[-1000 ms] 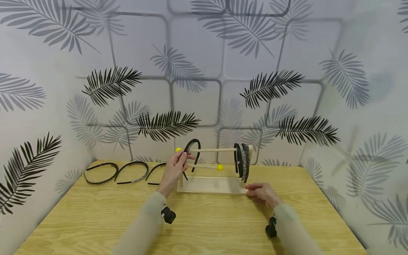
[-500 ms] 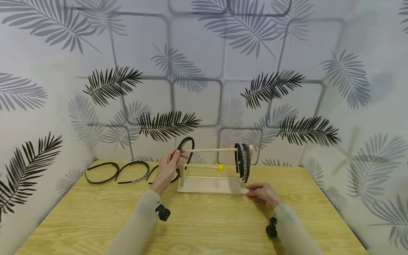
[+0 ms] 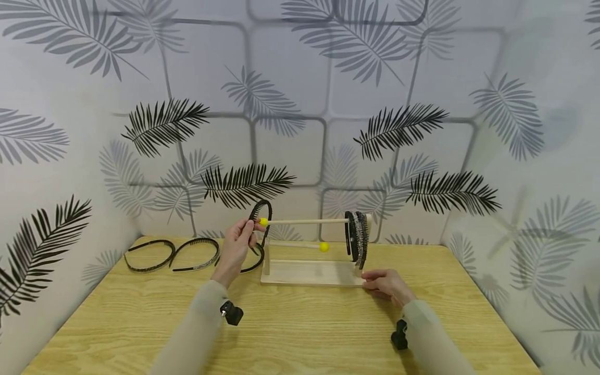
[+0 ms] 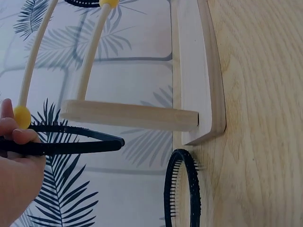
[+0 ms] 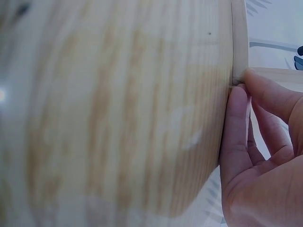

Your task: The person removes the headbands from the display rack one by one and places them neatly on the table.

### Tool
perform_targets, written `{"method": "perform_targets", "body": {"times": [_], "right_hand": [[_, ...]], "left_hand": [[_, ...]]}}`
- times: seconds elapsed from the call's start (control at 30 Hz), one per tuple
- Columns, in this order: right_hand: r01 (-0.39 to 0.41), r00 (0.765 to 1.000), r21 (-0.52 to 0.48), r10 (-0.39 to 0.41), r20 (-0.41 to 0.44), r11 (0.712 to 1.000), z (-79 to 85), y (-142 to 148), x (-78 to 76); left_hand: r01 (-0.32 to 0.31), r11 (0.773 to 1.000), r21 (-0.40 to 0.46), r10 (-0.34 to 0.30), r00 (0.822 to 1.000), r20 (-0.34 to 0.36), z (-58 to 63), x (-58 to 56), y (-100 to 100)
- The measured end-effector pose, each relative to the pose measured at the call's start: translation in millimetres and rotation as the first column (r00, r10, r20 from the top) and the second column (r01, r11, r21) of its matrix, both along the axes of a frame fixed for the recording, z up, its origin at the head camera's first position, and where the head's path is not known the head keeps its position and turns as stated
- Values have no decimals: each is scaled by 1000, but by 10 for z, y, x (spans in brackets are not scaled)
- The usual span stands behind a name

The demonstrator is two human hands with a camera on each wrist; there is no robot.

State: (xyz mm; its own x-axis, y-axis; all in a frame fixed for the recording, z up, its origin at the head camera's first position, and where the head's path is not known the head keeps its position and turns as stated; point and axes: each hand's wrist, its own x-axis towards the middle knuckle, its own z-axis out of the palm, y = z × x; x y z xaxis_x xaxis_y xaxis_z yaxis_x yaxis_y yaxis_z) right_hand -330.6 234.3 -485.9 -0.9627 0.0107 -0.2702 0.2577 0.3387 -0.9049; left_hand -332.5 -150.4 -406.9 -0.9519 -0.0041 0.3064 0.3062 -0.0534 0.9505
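My left hand (image 3: 233, 252) pinches a black toothed headband (image 4: 85, 148) between thumb and fingers, right at the yellow ball (image 4: 21, 116) on the left end of the stand's upper rod (image 3: 307, 221). The headband's arch rises above the fingertips in the head view. The wooden headband stand (image 3: 311, 273) rests on the table. At its right corner, my right hand (image 3: 386, 285) pinches the edge of the base with thumb and fingertips. Several dark and glittery headbands (image 3: 360, 237) hang bunched at the right end of the rod.
Left of the stand, a black headband (image 3: 149, 269), a glitter-trimmed headband (image 3: 194, 267) and a toothed headband (image 4: 194, 189) lie on the wood-grain table (image 3: 300, 328). A shorter rod ends in another yellow ball (image 3: 324, 247). A leaf-patterned wall (image 3: 290, 156) stands behind.
My left hand has drawn the headband leftward along the upper rod to its yellow ball end. My right hand and the stand have stayed in place.
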Motion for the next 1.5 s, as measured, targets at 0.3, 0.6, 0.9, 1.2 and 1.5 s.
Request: {"method": "perform_targets", "body": {"times": [0.3,0.6,0.9,1.2,1.5], "right_hand": [[20,1000,-1,-20,7,1000,-25,14,-18],[19,1000,-11,-19,5,1000,-19,-19,-9],[14,1000,10,-14,-1,1000,-4,-5,-15],[6,1000,-7,-6,4,1000,-5,6,-4],[11,1000,-19,-11,11,1000,-6,24,-5]], "left_hand": [[9,1000,-9,-9,1000,17,-44,33,-223],[77,995,70,-80,996,37,-34,175,-447],[104,994,33,-106,992,73,-78,243,-643],[90,995,-41,-87,993,74,-141,260,-766],[103,988,-113,-91,990,106,-170,316,-1023]]}}
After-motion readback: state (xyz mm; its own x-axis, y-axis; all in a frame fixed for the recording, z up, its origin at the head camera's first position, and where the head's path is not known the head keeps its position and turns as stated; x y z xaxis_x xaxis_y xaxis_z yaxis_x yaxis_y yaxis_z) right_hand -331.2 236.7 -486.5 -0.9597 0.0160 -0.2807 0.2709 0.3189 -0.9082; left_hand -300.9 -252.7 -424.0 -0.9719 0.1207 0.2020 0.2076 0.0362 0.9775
